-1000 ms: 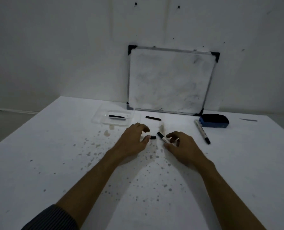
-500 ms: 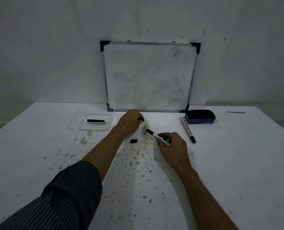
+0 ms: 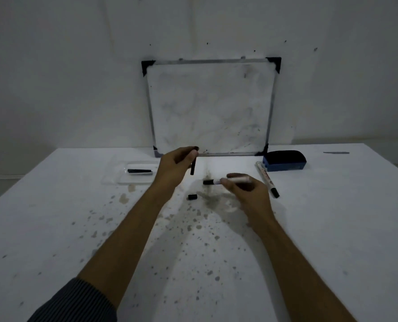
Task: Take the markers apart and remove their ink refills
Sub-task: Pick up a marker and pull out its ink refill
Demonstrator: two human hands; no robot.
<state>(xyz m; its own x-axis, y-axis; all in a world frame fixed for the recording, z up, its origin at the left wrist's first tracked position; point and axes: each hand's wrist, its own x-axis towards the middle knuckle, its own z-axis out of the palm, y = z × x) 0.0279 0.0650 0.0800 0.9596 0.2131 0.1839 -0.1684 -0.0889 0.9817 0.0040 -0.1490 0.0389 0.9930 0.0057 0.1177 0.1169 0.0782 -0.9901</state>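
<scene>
My left hand [image 3: 173, 167] holds a thin black ink refill [image 3: 193, 167] that hangs nearly upright above the table. My right hand [image 3: 244, 191] grips a white marker body [image 3: 236, 180], held level with its black end [image 3: 208, 182] pointing left. A small black cap piece [image 3: 192, 196] lies on the table just below both hands. A second, whole marker [image 3: 266, 178] lies to the right of my right hand. Another black refill [image 3: 139, 170] rests in the clear tray [image 3: 114, 180] to the left.
A small whiteboard [image 3: 212, 108] leans on the wall at the table's back. A blue-and-black eraser [image 3: 285, 161] sits at its right foot. Dark ink spots [image 3: 193, 224] speckle the white table in front of me. A thin grey strip [image 3: 336, 152] lies far right.
My left hand picked the refill off the table near the whiteboard and lifted it. My right hand raised the marker body and turned it level.
</scene>
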